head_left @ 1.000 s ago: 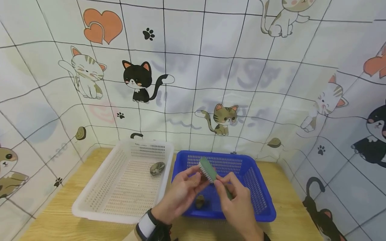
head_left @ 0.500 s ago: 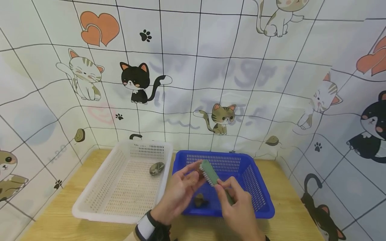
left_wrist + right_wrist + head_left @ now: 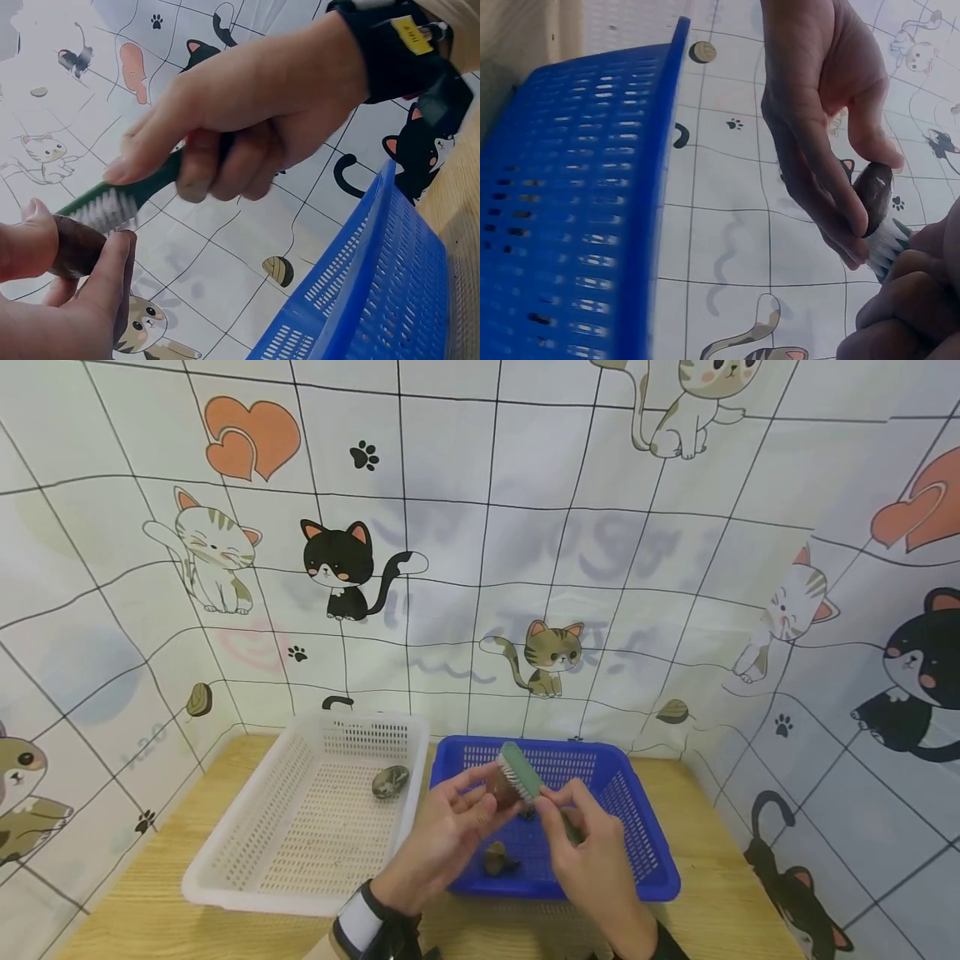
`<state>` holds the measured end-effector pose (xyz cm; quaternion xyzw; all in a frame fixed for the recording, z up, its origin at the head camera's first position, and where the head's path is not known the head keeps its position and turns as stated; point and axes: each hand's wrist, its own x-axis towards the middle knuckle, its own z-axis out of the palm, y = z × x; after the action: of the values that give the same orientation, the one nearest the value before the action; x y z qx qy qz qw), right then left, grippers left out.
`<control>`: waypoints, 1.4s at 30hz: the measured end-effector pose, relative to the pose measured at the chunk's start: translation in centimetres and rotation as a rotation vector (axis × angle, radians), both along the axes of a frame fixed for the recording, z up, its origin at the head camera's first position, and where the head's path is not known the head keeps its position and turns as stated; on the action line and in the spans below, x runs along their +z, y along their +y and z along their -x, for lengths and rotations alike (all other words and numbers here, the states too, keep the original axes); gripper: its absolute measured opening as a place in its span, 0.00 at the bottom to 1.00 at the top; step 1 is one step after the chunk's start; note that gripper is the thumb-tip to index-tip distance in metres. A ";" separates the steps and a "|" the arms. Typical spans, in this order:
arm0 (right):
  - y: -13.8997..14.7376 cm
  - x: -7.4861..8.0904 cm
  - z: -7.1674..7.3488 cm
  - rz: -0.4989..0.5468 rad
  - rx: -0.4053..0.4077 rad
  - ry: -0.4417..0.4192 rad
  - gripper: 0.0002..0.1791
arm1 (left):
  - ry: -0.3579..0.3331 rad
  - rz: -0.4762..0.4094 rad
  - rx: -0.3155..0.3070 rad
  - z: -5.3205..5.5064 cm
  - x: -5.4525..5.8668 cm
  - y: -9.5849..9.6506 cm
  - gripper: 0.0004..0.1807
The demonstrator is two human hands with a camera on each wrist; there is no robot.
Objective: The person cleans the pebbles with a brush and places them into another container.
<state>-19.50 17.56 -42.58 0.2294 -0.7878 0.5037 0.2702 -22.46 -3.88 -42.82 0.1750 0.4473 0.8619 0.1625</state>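
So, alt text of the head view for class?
A right hand holds a green scrubbing brush, its white bristles against a brown stone in the left hand, over a blue basket. A white basket alongside holds a mottled stone.

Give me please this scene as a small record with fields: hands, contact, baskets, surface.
Left hand: holds a smooth reddish-brown stone
Right hand: grips a green brush with white bristles
Contact: bristles touch the reddish-brown stone
White rectangular plastic basket: one mottled grey stone
Blue rectangular plastic basket: at least one brownish stone; hands hide part of the inside
Surface: light wooden table
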 end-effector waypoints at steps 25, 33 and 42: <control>0.6 0.1 -0.8 -0.091 -0.022 0.082 0.14 | 0.158 0.105 0.074 0.4 -0.3 -0.4 0.40; -0.2 -0.6 -1.0 -0.088 0.082 0.227 0.18 | 0.172 0.137 0.072 0.3 -0.2 -0.6 0.32; 0.2 -0.1 -0.5 -0.056 -0.050 0.175 0.13 | 0.077 -0.007 0.018 0.1 -0.1 0.1 0.39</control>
<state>-18.97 17.75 -42.70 0.2602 -0.7805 0.4524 0.3441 -22.53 -3.79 -42.92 0.2047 0.4518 0.8575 0.1370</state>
